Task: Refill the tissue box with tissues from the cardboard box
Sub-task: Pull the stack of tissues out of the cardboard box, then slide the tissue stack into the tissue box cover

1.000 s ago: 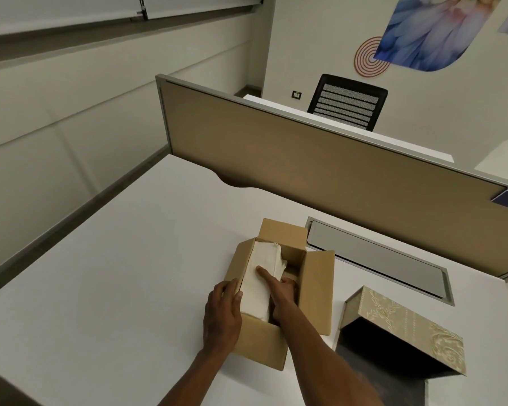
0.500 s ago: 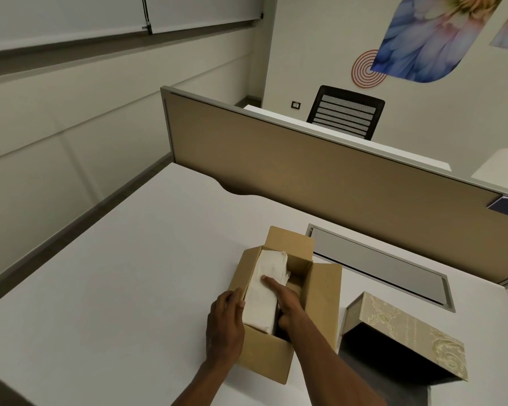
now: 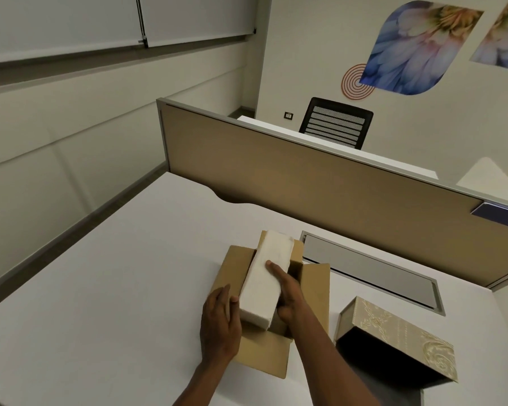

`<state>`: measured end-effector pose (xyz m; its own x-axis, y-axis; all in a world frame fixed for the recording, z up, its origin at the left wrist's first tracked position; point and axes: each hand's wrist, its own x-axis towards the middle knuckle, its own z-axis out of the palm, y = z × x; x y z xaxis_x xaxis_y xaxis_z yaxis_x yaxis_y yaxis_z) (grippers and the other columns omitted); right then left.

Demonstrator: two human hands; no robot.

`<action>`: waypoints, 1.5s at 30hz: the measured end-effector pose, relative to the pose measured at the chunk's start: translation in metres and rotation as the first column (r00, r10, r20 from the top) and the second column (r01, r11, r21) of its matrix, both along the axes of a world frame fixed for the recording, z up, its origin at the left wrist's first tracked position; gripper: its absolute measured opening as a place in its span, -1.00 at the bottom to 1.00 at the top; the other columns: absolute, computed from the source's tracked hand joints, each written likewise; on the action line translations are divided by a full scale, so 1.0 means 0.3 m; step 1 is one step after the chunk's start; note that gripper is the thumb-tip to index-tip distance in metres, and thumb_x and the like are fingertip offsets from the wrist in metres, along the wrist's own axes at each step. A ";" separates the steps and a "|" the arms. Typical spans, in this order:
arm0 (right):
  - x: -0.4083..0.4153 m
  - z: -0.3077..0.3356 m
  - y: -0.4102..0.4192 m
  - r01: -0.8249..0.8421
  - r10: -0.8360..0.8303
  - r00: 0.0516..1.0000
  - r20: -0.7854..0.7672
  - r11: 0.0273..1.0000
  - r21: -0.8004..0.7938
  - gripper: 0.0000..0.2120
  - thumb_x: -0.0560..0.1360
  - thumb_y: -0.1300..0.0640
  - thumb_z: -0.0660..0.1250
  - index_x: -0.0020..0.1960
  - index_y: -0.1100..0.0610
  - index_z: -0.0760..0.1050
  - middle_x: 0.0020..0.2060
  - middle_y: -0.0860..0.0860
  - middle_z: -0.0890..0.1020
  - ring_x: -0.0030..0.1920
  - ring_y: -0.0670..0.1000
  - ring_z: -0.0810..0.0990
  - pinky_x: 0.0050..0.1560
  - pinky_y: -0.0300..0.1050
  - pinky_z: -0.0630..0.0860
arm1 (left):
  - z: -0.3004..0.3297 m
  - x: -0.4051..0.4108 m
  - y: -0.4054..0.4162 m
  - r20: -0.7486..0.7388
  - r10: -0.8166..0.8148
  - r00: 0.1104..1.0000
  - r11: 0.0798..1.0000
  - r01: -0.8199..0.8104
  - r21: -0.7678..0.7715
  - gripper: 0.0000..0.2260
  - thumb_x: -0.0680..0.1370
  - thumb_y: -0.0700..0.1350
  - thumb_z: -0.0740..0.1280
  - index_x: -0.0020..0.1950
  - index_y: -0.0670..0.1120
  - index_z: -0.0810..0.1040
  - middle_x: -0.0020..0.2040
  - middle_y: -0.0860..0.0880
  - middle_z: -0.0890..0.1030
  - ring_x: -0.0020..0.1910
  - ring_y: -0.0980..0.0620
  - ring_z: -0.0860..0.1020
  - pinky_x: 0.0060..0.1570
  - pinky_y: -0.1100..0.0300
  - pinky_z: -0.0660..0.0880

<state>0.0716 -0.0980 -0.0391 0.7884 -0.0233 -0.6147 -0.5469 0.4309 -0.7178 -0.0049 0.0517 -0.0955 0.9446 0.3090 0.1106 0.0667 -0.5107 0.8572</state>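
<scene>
The white rectangular stack of tissues [image 3: 269, 281] stood tilted out of the open brown cardboard box [image 3: 258, 351], its long axis running near to far. The right hand [image 3: 288, 300] clamped its right side; the left hand [image 3: 219, 325] pressed its near-left face, apparently supporting. The patterned beige tissue box [image 3: 405, 332] lay open at near right, across clear white desk [image 3: 100, 288].

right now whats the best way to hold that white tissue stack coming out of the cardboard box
Grip the tissue stack by its two long sides near the close end, one hand from the left and the other hand from the right. It is a long, soft block tilted out of the cardboard box, so squeezing both sides probably keeps it together.
</scene>
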 end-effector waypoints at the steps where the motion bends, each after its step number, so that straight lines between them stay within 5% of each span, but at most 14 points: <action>1: -0.004 0.013 -0.005 0.017 -0.018 1.000 0.023 1.000 0.025 -0.38 0.36 0.03 0.61 0.33 0.17 0.49 0.16 0.25 0.69 0.19 0.29 0.66 0.28 0.37 0.53 | 0.028 0.002 -0.005 0.020 0.003 1.000 1.000 -0.003 -0.016 -0.51 0.60 0.23 0.05 0.45 0.04 0.40 0.41 -0.04 0.46 0.33 -0.03 0.46 0.21 0.07 0.53; 6: -0.044 0.094 -0.032 0.092 -0.116 0.988 0.104 0.973 0.212 -0.35 0.43 0.02 0.55 0.43 0.12 0.38 0.26 0.29 0.61 0.25 0.33 0.61 0.29 0.42 0.50 | 0.197 0.007 -0.081 0.047 -0.057 0.997 0.968 0.067 -0.242 -0.22 0.37 0.49 0.20 0.50 0.15 0.25 0.36 0.18 0.37 0.25 0.09 0.45 0.04 0.23 0.58; 9: -0.081 0.143 -0.051 0.113 -0.162 0.979 0.127 0.940 0.323 -0.32 0.45 -0.04 0.51 0.48 0.11 0.34 0.37 0.31 0.53 0.34 0.34 0.54 0.34 0.44 0.44 | 0.263 0.016 -0.125 -0.049 -0.087 0.995 0.930 0.063 -0.361 -0.11 0.27 0.47 0.32 0.51 0.18 0.14 0.38 0.07 0.37 0.22 -0.03 0.48 0.01 0.02 0.66; 12: -0.122 0.182 -0.067 0.167 -0.252 0.954 0.165 0.898 0.408 -0.32 0.47 -0.05 0.48 0.50 0.10 0.33 0.36 0.31 0.52 0.41 0.35 0.47 0.39 0.44 0.39 | 0.304 0.019 -0.157 -0.097 -0.127 0.987 0.853 0.059 -0.519 -0.01 0.18 0.50 0.33 0.52 0.19 0.09 0.34 0.00 0.39 0.19 -0.08 0.51 -0.07 0.06 0.68; 17: -0.197 0.225 -0.089 0.274 -0.396 0.890 0.224 0.859 0.432 -0.37 0.44 -0.08 0.50 0.44 0.05 0.42 0.19 0.21 0.63 0.28 0.29 0.58 0.28 0.37 0.52 | 0.353 -0.013 -0.212 -0.038 -0.159 0.986 0.796 0.106 -0.596 -0.19 0.33 0.38 0.31 0.50 0.21 0.10 0.28 -0.01 0.43 0.09 -0.02 0.55 -0.28 0.31 0.59; 23: -0.267 0.252 -0.145 0.398 -0.493 0.839 0.231 0.845 0.358 -0.38 0.37 -0.06 0.54 0.37 0.05 0.48 0.23 0.24 0.62 0.31 0.30 0.57 0.29 0.36 0.52 | 0.375 -0.050 -0.256 -0.003 -0.221 0.975 0.786 0.177 -0.592 -0.24 0.33 0.31 0.39 0.47 0.17 0.21 0.24 0.02 0.49 0.06 0.01 0.56 -0.34 0.40 0.55; 32: -0.463 0.236 -0.447 0.589 -0.622 0.761 0.184 0.782 0.205 -0.33 0.40 -0.11 0.52 0.43 0.06 0.41 0.25 0.18 0.59 0.21 0.22 0.58 -0.03 0.11 0.61 | 0.387 -0.068 -0.318 -0.113 -0.458 0.882 0.765 0.326 -0.556 -0.17 0.34 0.30 0.37 0.53 0.21 0.10 0.30 0.01 0.42 0.11 0.01 0.52 -0.27 0.35 0.57; 36: -0.536 0.227 -0.544 0.586 -0.589 0.790 0.167 0.807 0.076 -0.65 0.47 -0.10 0.47 0.19 -0.03 0.49 0.16 0.15 0.61 0.17 0.20 0.60 -0.04 0.12 0.64 | 0.393 -0.092 -0.371 -0.168 -0.593 0.787 0.684 0.383 -0.620 -0.09 0.34 0.32 0.45 0.55 0.22 0.04 0.34 -0.02 0.39 0.19 -0.04 0.49 0.04 0.08 0.57; 39: -0.581 0.220 -0.582 0.593 -0.579 0.787 0.214 0.806 0.001 -0.76 0.50 -0.04 0.46 0.10 -0.09 0.47 0.15 0.11 0.60 0.14 0.15 0.60 -0.09 0.09 0.65 | 0.396 -0.103 -0.421 -0.168 -0.628 0.760 0.655 0.400 -0.641 -0.09 0.33 0.32 0.47 0.54 0.25 0.04 0.33 0.01 0.39 0.18 -0.02 0.48 -0.03 0.16 0.53; 45: -0.704 0.217 -0.734 0.469 -0.462 0.855 0.237 0.883 0.030 -0.46 0.53 -0.23 0.33 0.43 -0.01 0.46 0.30 0.13 0.61 0.26 0.22 0.60 0.06 0.16 0.64 | 0.378 -0.098 -0.492 -0.192 -0.681 0.707 0.629 0.430 -0.648 -0.09 0.29 0.23 0.48 0.54 0.21 0.09 0.37 -0.04 0.43 0.20 -0.07 0.54 -0.09 0.19 0.60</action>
<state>-0.1395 -0.3181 0.0259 0.8002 -0.4373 -0.4104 -0.1050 0.5717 -0.8138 -0.0343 -0.0960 0.0180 0.8629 -0.4069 -0.2997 0.3091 -0.0444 0.9500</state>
